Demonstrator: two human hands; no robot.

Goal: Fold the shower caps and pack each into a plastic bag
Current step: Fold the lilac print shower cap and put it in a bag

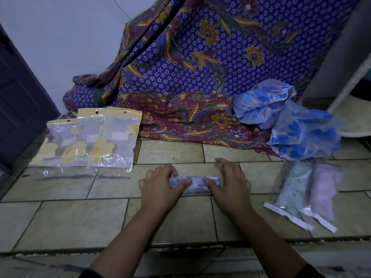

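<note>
Tiled floor [60,217]: left hand [160,189] and right hand [230,187] grip rolled shower cap [197,184].

No writing, brand or number can be read anywhere. Each of the empty plastic bags [118,149] carries a small white patch [118,135], too blurred to show any letters. The white strips [289,216] along the ends of the two packed bags [297,189] show no legible print.
</note>
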